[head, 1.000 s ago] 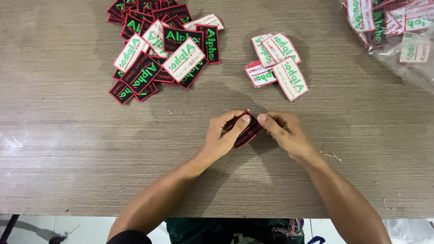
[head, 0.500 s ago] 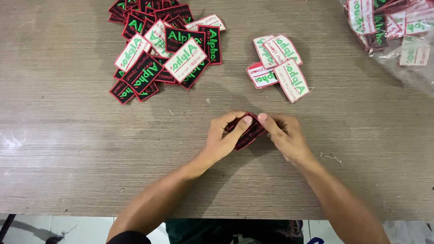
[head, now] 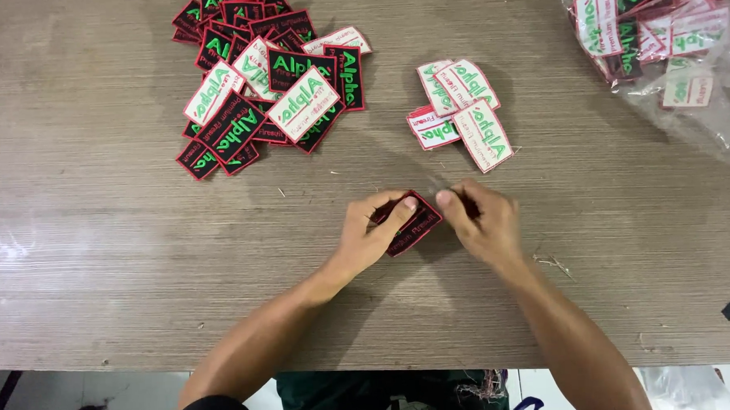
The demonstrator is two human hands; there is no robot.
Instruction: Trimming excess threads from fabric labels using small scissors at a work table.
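Black, red-edged patch point(head: 410, 226) sits at frame centre on the wooden table point(head: 99, 238), pinched as before between the left hand point(head: 376, 230) and right hand point(head: 480, 223); neither has shifted. Fingers cover most of it, hiding its lettering. Its exposed corner shows stitched red trim.

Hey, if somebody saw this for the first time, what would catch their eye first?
Probably the two hands at the middle of the wooden table: the left hand and right hand pinch a black patch with a red border between them. Next, the big heap of black and white patches at the upper left, a small white stack beside it, and a clear bag of patches at the upper right.
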